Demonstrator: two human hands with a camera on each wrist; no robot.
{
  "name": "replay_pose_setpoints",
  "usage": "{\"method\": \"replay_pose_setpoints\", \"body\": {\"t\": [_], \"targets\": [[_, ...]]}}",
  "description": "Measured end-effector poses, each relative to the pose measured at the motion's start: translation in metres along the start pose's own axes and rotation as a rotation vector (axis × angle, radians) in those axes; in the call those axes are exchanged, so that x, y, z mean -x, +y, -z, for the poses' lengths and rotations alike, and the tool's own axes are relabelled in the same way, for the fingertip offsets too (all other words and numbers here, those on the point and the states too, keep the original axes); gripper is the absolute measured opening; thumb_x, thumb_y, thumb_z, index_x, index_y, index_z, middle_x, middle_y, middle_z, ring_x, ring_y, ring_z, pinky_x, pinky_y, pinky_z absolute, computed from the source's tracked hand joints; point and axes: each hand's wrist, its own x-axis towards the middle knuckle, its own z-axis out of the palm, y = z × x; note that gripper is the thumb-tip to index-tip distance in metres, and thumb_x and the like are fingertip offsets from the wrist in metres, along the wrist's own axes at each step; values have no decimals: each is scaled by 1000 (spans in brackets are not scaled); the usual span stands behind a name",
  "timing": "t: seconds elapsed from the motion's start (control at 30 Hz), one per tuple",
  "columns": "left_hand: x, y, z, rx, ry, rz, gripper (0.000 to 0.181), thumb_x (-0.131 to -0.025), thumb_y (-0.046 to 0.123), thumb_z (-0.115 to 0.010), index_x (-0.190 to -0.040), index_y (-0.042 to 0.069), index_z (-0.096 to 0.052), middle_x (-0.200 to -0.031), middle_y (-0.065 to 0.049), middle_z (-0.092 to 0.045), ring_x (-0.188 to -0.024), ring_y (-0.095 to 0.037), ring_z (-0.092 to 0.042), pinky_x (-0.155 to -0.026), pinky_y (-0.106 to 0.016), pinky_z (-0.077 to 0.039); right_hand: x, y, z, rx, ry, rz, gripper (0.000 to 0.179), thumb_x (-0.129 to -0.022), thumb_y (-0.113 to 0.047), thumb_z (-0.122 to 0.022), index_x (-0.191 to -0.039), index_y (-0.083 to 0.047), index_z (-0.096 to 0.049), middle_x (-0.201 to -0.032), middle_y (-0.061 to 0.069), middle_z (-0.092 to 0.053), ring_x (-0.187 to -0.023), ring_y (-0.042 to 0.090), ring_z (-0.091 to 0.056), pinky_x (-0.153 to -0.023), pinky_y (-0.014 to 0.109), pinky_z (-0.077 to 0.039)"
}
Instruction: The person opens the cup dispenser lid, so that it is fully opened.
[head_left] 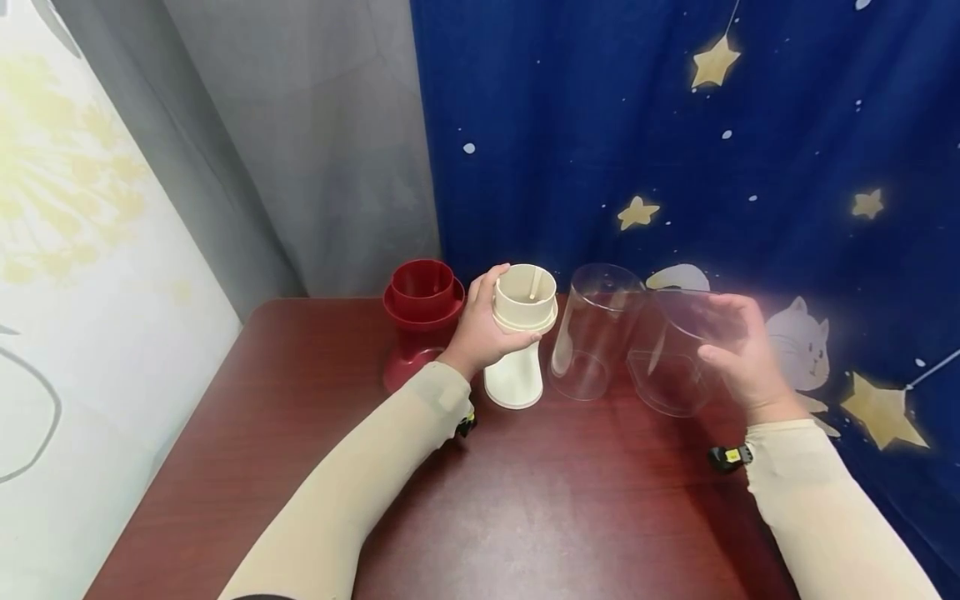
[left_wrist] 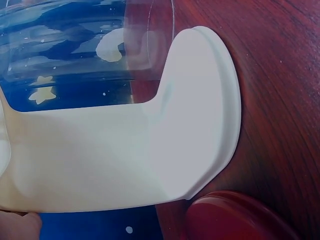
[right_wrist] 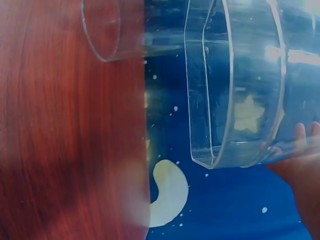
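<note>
A cream plastic stand (head_left: pixel 513 379) with a round collar on top and a flared foot is upright at the table's back. My left hand (head_left: pixel 482 325) grips it just below the collar, thumb in front and fingers behind. In the left wrist view the smooth neck and foot of the cream stand (left_wrist: pixel 195 110) fill the middle. To the right, my right hand (head_left: pixel 738 350) holds a clear plastic container (head_left: pixel 671 379) by its upper part. The right wrist view shows the clear container (right_wrist: pixel 220 100) with a flat-sided end, away from the tabletop.
A dark red stand (head_left: pixel 423 312) of similar shape stands left of the cream one. Between my hands a clear open cylinder (head_left: pixel 588 367) stands upright on the reddish-brown wooden table (head_left: pixel 495 517). A blue starry curtain (head_left: pixel 540 150) hangs close behind the table's back edge.
</note>
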Motion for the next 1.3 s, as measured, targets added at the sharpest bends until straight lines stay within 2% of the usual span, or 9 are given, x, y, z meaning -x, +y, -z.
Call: {"method": "replay_pose_setpoints", "body": {"t": [0.1, 0.37, 0.6, 0.9, 1.2, 1.3], "targets": [[-1, -1, 0, -5, 4, 3, 116, -64, 31, -101, -159, 35, -34, -156, -4, -40, -132, -22, -50, -107, -44, -50, 1, 6, 4, 76, 56, -51, 70, -75, 29, -54, -134, -7, -56, -131, 6, -68, -122, 15, -67, -95, 21, -57], [0, 1, -1, 0, 3, 12, 116, -64, 30, -101, -159, 33, -34, -156, -4, -40, -132, -23, -50, -108, -45, -50, -1, 20, 9, 199, 116, -116, 63, -80, 24, -60, -133, -10, -55, -131, 2, -64, -121, 14, -61, -91, 15, -55], [1, 3, 0, 6, -4, 18, 116, -64, 30, -100, -159, 35, -34, -156, -4, -39, -133, -23, -49, -109, -46, -50, -2, 36, 15, 259, 141, -204, 60, -87, 18, -66, -135, -15, -52, -129, -3, -61, -115, 11, -60, -72, 17, -58], [1, 4, 0, 2, -3, 16, 116, -63, 30, -101, -158, 37, -34, -156, -4, -40, -133, -23, -50, -108, -46, -50, -4, 54, 20, 334, 122, -282, 61, -90, 11, -71, -137, -21, -51, -127, -14, -62, -108, 3, -64, -77, 15, -57], [1, 3, 0, 5, -1, 19, 116, -63, 30, -101, -158, 39, -35, -156, -4, -39, -133, -24, -50, -108, -47, -51, -9, 62, 21, 410, 115, -326, 60, -92, 7, -72, -141, -20, -49, -127, -15, -57, -114, 3, -57, -82, 13, -54], [1, 3, 1, 3, 2, 19, 116, -63, 30, -101, -158, 38, -35, -156, -4, -39, -133, -24, -50, -108, -46, -51, -11, 65, 22, 401, 114, -327, 59, -93, 6, -71, -143, -16, -48, -127, -14, -56, -114, 5, -55, -83, 13, -53]]}}
